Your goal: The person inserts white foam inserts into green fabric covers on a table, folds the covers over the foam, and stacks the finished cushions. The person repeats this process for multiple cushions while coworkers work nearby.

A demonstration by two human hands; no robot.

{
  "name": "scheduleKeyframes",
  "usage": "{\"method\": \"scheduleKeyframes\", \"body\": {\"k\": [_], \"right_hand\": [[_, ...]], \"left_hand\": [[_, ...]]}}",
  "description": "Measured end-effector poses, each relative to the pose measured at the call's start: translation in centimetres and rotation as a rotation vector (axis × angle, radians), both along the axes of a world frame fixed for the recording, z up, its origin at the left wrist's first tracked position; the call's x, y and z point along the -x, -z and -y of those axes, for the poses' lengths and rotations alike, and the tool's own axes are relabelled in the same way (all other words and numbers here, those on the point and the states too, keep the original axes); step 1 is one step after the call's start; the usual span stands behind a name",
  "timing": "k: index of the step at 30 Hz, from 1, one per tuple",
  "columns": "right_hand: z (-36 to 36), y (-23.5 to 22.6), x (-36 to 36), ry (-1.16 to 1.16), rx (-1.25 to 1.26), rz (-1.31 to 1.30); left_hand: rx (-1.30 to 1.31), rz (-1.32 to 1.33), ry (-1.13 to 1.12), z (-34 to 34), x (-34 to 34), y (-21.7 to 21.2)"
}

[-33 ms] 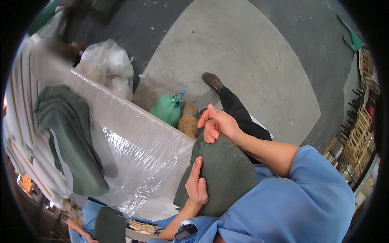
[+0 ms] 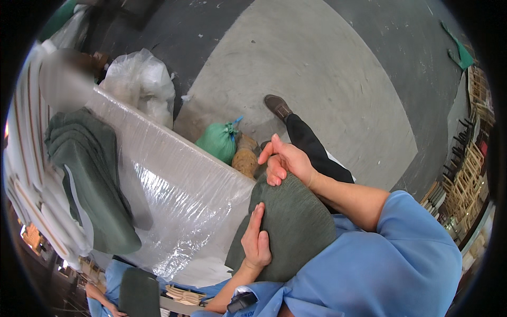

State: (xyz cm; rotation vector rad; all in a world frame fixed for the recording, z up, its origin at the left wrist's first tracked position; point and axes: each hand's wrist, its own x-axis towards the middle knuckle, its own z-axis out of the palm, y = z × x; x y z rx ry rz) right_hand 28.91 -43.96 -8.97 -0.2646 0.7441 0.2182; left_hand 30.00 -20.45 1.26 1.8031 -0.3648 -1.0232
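Observation:
A dark green, fabric-covered pad point(image 2: 298, 227) with a rounded outline, like a seat cushion, rests against the front of my body. My left hand point(image 2: 257, 242) lies on its left part, fingers straight and pressed together, thumb apart. At the pad's far edge, my right hand point(image 2: 289, 162) has its fingers bent loosely over the rim, with the index finger raised. The pad's underside is hidden. To the left, a stack of similar green covered pads point(image 2: 92, 179) lies on a plastic-wrapped surface point(image 2: 174, 185).
Beyond the wrapped surface stand a green tied bag point(image 2: 217, 141), a brown roll-like thing point(image 2: 244, 158) and clear plastic bags point(image 2: 142, 84). White padded pieces point(image 2: 31, 137) line the far left. A co-worker's arm point(image 2: 100, 298) and another green pad point(image 2: 139, 293) show lower left. Wooden frames point(image 2: 467, 185) stand at right.
At the lower left, the co-worker and the green pad there have shifted slightly left. My hands and the pad against me show no visible movement.

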Motion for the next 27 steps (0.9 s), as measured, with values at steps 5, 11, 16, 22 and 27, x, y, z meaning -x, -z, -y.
{"method": "scheduleKeyframes", "body": {"k": [5, 11, 16, 22, 27], "right_hand": [[-0.3, 0.3, -0.4, -0.011, -0.111, -0.073], [-0.5, 0.2, -0.8, -0.128, -0.008, -0.054], [1.7, -1.8, 0.3, -0.309, 0.383, 0.036], [6.4, -8.8, 1.7, -0.766, 0.48, 0.024], [5.5, -9.4, 0.9, -0.994, 0.447, 0.064]], "left_hand": [[0.007, 0.032, -0.022, -0.4, 0.5, 0.3], [-0.041, 0.011, -0.029, -1.1, 0.3, 0.7], [-0.159, 0.2, -0.21, -4.1, 1.3, -5.2], [0.317, -0.49, -0.743, -20.9, 16.8, -17.4], [-0.088, -0.523, -0.696, -16.9, 27.2, -10.9]]}}
